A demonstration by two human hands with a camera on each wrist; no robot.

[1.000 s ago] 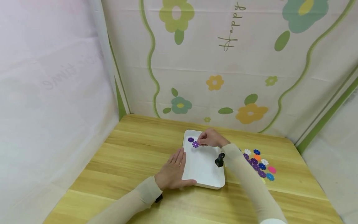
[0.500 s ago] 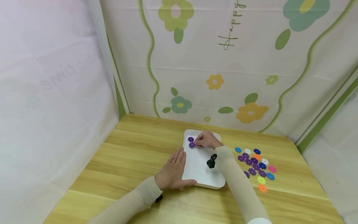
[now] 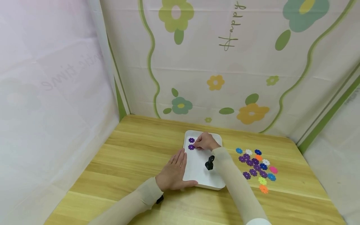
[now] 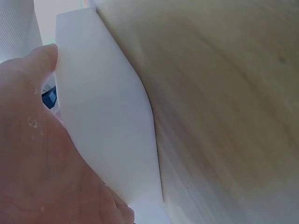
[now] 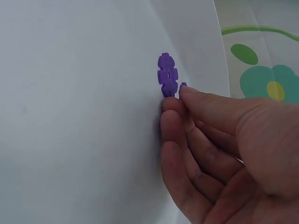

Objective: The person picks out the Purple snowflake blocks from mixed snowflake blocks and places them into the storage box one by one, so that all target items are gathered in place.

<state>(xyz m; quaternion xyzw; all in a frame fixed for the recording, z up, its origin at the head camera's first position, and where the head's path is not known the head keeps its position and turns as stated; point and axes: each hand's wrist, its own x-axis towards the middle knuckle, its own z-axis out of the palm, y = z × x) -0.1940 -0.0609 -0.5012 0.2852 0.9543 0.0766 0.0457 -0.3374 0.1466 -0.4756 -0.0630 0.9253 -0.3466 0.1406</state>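
My right hand (image 3: 206, 142) is over the far left part of a white tray (image 3: 202, 175). Its thumb and forefinger pinch the edge of a purple snowflake disc (image 3: 191, 147), a notched flower-shaped piece; the right wrist view shows this disc (image 5: 167, 74) at the fingertips. Just beyond it lies another purple disc (image 3: 191, 140), mostly hidden behind the thumb in the right wrist view. My left hand (image 3: 172, 175) rests along the tray's left side, fingers straight and thumb spread along the near edge. The left wrist view has this hand (image 4: 51, 154) against the tray's white outer wall (image 4: 103, 93).
On the wooden table (image 3: 135, 156), right of the tray, lies a loose cluster of snowflake discs: several purple discs (image 3: 257, 167), plus blue, white, orange, pink and yellow ones. A flower-printed cloth (image 3: 197, 62) hangs behind the table, with pale cloth at both sides.
My right hand has moved left and slightly nearer with the purple disc, bringing it down below the other disc in the tray. The left hand has stayed put.
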